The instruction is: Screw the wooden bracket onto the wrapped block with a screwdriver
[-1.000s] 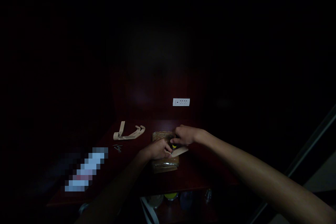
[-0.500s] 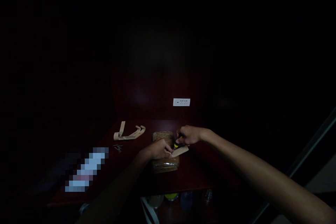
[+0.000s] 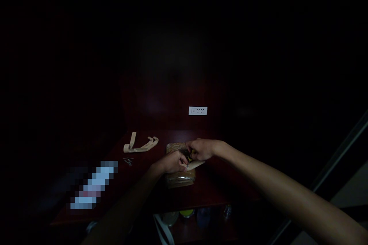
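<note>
- The right hand has dropped closer since a moment ago, gripping the yellow-black screwdriver, now mostly hidden.
- The left hand pinches the beige wooden piece, atop the brown block.
- Loose screws lie at nine o'clock.

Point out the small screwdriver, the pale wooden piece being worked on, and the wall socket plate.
screwdriver (image 3: 190,158), head view, yellow-and-black handle between the hands.
pale wooden piece (image 3: 197,164), head view, bare right end.
wall socket plate (image 3: 197,110), head view, centre of plate.
</note>
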A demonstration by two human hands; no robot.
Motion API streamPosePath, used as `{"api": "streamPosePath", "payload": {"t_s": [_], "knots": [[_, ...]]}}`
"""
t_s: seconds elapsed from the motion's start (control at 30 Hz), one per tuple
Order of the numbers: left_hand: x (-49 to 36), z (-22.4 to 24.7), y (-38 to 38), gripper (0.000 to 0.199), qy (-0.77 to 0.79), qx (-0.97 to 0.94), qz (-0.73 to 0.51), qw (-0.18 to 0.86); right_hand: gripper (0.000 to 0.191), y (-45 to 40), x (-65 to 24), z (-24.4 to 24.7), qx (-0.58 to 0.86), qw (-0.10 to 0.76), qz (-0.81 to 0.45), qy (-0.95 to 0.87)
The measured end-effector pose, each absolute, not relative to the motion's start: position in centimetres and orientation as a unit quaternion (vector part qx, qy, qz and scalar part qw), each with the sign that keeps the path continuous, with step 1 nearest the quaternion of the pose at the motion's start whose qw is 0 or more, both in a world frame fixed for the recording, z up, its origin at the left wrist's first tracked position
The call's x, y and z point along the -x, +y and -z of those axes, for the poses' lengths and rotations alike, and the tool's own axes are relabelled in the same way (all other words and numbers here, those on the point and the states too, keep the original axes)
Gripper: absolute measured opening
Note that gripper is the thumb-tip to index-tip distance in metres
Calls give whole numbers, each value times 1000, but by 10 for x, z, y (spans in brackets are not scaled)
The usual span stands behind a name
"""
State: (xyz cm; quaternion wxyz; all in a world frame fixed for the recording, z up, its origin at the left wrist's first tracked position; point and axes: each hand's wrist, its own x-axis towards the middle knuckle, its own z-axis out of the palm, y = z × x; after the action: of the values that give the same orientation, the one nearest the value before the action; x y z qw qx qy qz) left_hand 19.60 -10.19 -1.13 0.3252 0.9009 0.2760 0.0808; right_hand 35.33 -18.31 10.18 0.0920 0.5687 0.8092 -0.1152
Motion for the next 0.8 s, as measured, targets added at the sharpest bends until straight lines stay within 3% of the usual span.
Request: {"api": "streamPosePath", "payload": {"t_s": [0.33, 0.8], "knots": [[-197, 18, -101, 35, 282, -893, -91, 339, 24, -174, -368, -96, -560, 53, 151, 813], [-200, 23, -99, 39, 309, -866, -82, 384, 30, -172, -367, -97, -575, 78, 152, 800]]}}
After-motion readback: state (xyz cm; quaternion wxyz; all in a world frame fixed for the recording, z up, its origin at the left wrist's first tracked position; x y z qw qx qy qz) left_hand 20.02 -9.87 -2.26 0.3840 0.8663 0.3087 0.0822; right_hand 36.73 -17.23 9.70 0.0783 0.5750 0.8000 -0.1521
